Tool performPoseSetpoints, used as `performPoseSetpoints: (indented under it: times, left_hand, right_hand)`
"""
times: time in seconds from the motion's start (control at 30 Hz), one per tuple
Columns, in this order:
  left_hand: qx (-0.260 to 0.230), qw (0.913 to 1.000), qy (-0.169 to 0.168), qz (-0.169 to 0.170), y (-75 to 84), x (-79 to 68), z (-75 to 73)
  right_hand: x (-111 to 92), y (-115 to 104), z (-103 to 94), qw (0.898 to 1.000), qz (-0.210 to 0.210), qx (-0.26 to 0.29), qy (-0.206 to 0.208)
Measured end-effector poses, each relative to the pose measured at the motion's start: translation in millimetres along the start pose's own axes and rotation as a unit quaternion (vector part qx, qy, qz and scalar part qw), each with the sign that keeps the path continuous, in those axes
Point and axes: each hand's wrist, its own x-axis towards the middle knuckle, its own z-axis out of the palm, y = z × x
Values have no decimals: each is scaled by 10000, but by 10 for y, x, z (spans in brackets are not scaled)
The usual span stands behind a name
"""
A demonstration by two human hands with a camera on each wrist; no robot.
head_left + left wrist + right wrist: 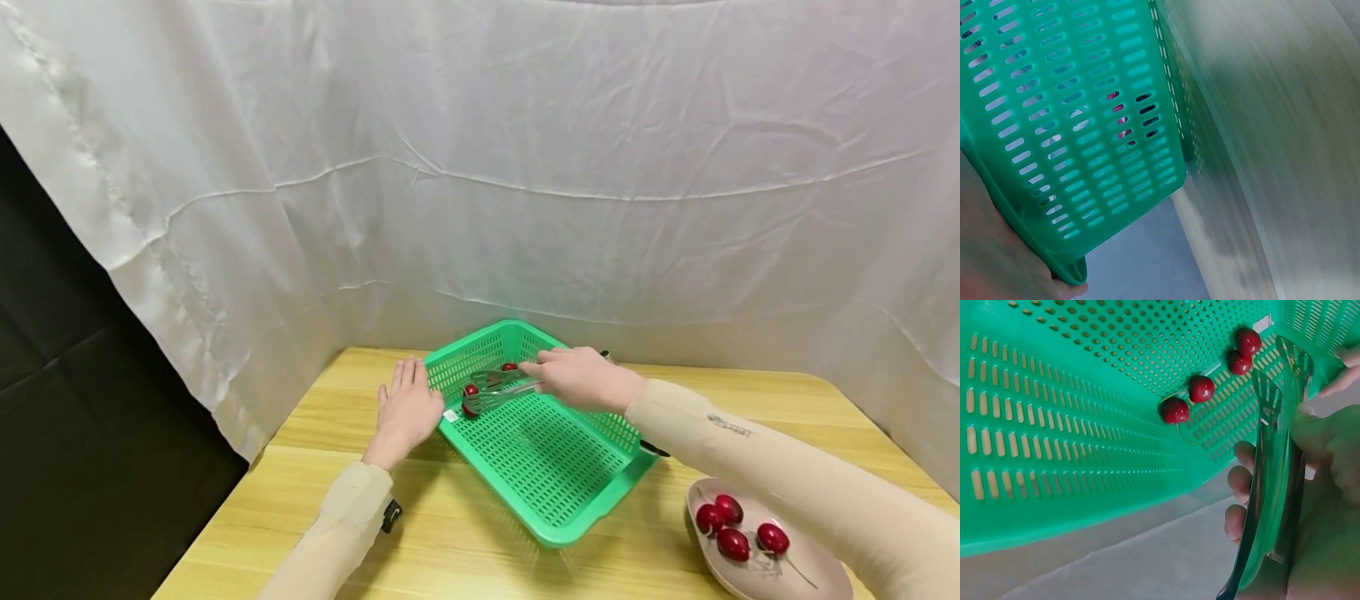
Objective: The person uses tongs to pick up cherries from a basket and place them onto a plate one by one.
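Observation:
My right hand (585, 379) grips metal serving tongs (1272, 487) with slotted ends, held over the green basket (487, 479). In the right wrist view the two tong arms stand slightly apart, with nothing between their tips. Several red cherries lie inside the basket along its far left end; one pair of cherries (1245, 350) sits close by the tong tips, another pair of cherries (1188, 400) farther off. My left hand (408, 404) rests on the basket's left rim, its fingers extended. Seen from the left wrist, that hand (997, 231) lies along the rim, with part hidden.
At the lower right, partly under my right forearm, a pale pink plate (806, 575) bears several cherries with stems (731, 544). The wooden table (300, 492) carries both basket and plate. A white curtain (525, 250) hangs behind; dark cloth (90, 375) is at the left.

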Motion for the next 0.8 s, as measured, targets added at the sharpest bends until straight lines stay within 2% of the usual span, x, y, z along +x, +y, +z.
performPoseSetpoints:
  times: [0.3, 0.63, 0.8]
  left_hand:
    - [-46, 10000, 15, 21, 43, -16, 19]
    - [-56, 10000, 20, 10, 62, -31, 34]
    - [-62, 10000, 70, 9, 72, -20, 26]
  right_hand:
    - [190, -37, 98, 9987, 63, -29, -510]
    - [320, -119, 157, 9960, 176, 2, -876]
    - [376, -130, 143, 9961, 155, -66, -861]
